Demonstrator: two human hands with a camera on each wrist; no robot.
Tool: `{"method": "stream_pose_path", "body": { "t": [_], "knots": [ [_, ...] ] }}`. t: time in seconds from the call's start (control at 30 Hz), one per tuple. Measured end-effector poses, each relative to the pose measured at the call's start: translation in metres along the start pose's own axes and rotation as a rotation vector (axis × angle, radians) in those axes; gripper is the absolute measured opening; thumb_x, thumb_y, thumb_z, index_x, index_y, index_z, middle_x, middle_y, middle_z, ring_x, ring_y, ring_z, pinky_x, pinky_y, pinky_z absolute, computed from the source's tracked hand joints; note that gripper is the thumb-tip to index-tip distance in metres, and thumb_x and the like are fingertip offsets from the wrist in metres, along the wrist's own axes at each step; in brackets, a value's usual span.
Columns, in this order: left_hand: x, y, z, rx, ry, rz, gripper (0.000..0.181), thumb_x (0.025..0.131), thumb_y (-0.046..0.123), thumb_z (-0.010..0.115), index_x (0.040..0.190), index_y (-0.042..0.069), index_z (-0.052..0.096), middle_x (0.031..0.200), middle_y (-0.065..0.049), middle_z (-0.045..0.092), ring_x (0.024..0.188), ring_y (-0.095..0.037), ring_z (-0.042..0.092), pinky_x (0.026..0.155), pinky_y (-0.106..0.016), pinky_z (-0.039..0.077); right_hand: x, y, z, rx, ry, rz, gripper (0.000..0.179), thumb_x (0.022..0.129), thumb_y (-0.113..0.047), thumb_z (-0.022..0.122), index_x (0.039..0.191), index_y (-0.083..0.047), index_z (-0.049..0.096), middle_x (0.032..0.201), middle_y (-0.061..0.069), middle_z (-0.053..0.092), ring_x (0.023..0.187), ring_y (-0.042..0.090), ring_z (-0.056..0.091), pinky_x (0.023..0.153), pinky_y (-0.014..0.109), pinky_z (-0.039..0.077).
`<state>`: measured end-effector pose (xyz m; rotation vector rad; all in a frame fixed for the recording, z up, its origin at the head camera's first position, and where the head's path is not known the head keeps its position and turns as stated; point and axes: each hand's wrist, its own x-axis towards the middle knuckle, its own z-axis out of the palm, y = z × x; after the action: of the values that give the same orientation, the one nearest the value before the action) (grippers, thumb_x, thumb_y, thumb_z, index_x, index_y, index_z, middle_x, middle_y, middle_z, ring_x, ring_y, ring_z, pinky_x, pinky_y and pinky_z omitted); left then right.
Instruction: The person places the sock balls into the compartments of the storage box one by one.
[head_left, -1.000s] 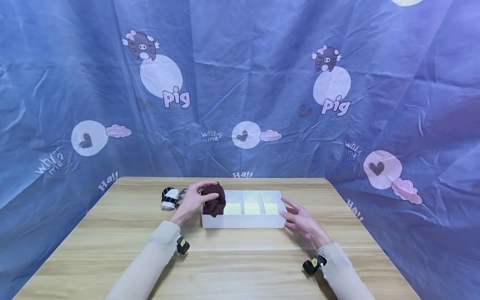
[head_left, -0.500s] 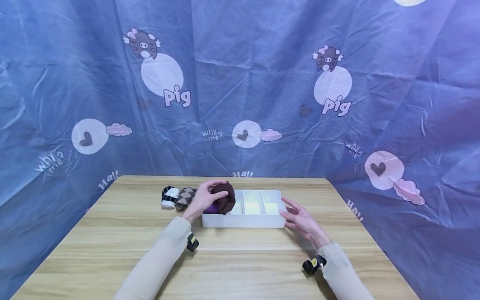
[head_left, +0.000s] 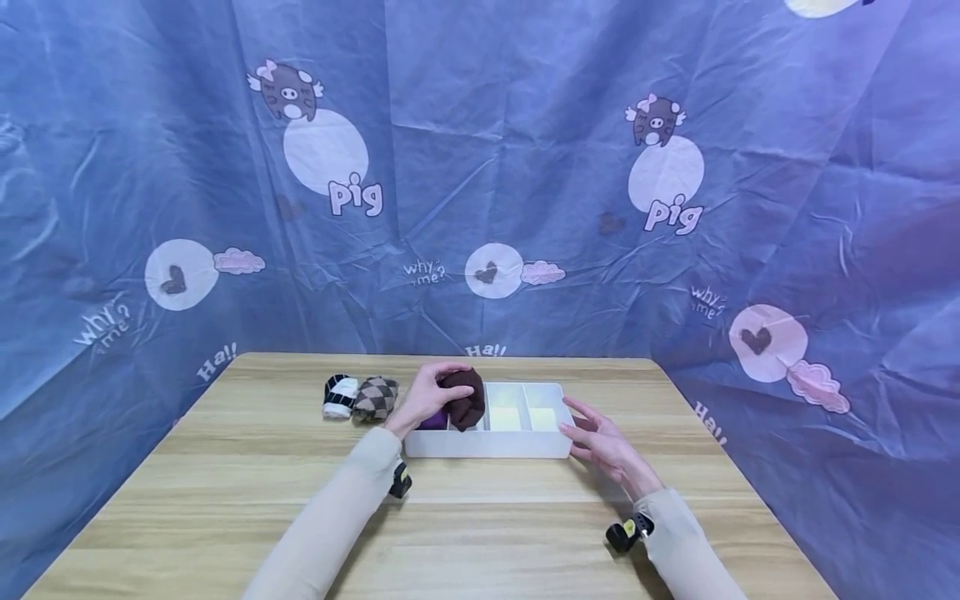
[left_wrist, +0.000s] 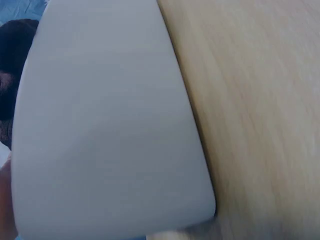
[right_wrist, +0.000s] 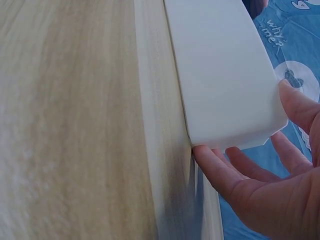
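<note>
In the head view my left hand [head_left: 431, 398] holds a dark brown bundled sock [head_left: 467, 400] between thumb and fingers, low over the second compartment from the left of a white divided box [head_left: 487, 445]. Purple cloth [head_left: 432, 421] lies in the leftmost compartment, partly hidden by the hand. My right hand [head_left: 609, 444] rests against the right end of the box, fingers spread and fairly straight. The right wrist view shows fingertips of the right hand [right_wrist: 270, 185] at the box's end [right_wrist: 235, 141]. In the left wrist view, the white box wall [left_wrist: 110, 120] fills much of the picture.
Left of the box, a black-and-white sock bundle [head_left: 341, 397] sits beside a brown checked one [head_left: 376, 398] on the wooden table [head_left: 480, 533]. Behind the table's far edge hangs a blue printed curtain [head_left: 450, 167]. Thin dividers [head_left: 525, 408] split the box.
My left hand has moved right with the brown sock, from over the leftmost compartment to over the second. The purple cloth and checked bundle now show more. My right hand has stayed put.
</note>
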<state>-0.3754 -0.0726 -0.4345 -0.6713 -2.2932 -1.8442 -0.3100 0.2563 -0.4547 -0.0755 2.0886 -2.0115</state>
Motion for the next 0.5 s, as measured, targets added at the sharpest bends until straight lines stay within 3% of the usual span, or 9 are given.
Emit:
{"method": "stream_pose_path", "body": {
  "t": [0.2,0.5],
  "knots": [
    [0.0029,0.0007,0.0057,0.058,-0.009,-0.018,0.039,0.080,0.013,0.081,0.117,0.007,0.070,0.116,-0.012,0.071,0.100,-0.020,0.066,0.085,-0.027,0.052,-0.0007,0.0006,0.0002,0.006,-0.004,-0.002,0.070,0.097,-0.012,0.060,0.156,-0.012,0.022,0.156,0.031,0.022,0.106,0.010,0.059,0.093,0.033,0.053],
    [0.0039,-0.0038,0.0071,0.139,-0.049,0.030,0.038,0.081,0.012,0.080,0.116,0.003,0.070,0.120,-0.013,0.069,0.107,-0.025,0.063,0.091,-0.033,0.050,-0.0005,0.0007,-0.0003,0.004,-0.011,-0.009,0.070,0.098,-0.012,0.060,0.156,-0.012,0.022,0.155,0.031,0.023,0.107,0.012,0.060,0.095,0.036,0.052]
  ]
}}
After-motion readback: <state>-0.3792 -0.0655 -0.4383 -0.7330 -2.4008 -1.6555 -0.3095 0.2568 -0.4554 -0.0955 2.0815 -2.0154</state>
